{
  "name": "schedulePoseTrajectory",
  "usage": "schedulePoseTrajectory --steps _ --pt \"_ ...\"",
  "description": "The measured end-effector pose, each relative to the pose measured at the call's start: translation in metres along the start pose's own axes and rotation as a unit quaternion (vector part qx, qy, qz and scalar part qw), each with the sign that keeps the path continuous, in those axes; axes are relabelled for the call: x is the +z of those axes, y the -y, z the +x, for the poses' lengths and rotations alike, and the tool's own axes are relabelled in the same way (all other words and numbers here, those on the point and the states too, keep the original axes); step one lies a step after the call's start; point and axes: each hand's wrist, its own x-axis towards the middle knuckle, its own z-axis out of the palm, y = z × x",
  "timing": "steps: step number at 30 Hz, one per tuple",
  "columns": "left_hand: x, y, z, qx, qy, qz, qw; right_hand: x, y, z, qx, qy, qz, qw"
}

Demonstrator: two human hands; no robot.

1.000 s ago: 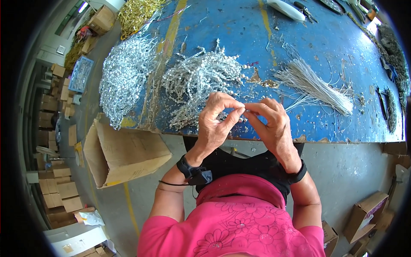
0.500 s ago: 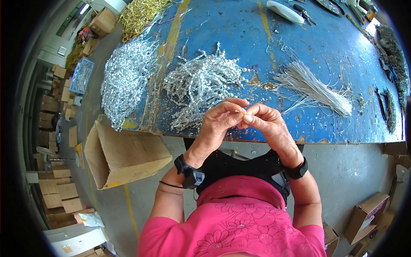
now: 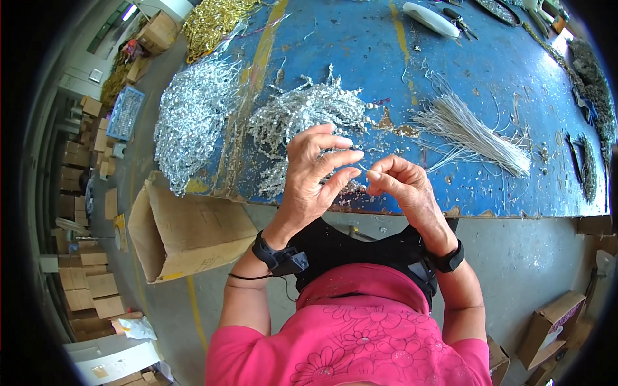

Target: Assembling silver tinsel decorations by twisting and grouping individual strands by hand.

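Note:
My left hand (image 3: 315,177) and my right hand (image 3: 402,190) are raised close together over the near edge of the blue worktable (image 3: 489,71). Both pinch a thin silver wire sprig (image 3: 360,168) between fingertips; the sprig is tiny and mostly hidden by fingers. Just beyond my left hand lies a heap of silver glitter sprigs (image 3: 302,112). A bigger silver heap (image 3: 193,116) lies further left. A bundle of straight pale wires (image 3: 470,132) lies beyond my right hand.
An open cardboard box (image 3: 187,228) stands on the floor to my left, below the table edge. Gold tinsel (image 3: 215,19) lies at the table's far left corner. Tools (image 3: 444,18) and dark garlands (image 3: 589,77) lie at the far right. Stacked cartons (image 3: 84,283) line the left.
My hands have drifted slightly apart and the left hand's fingers have spread out; a second ago they were pressed together over the sprig.

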Motion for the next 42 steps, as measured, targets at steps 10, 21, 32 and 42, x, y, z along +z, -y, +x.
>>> schedulePoseTrajectory --steps 10,21,32,42 --pt "0.002 0.005 -0.004 0.02 0.022 -0.008 1.0 0.002 -0.004 0.001 0.004 0.024 0.02 0.999" --pt "-0.006 0.006 0.001 0.005 0.002 0.0 1.0 0.002 0.002 0.002 0.009 -0.006 -0.013 1.0" --pt "0.004 0.015 0.002 0.001 -0.024 0.026 0.999 0.002 0.007 0.001 -0.047 0.028 -0.235 0.97" --pt "0.002 0.0 -0.01 0.003 0.035 -0.009 0.999 0.009 0.001 0.007 -0.254 -0.03 -0.289 0.923"
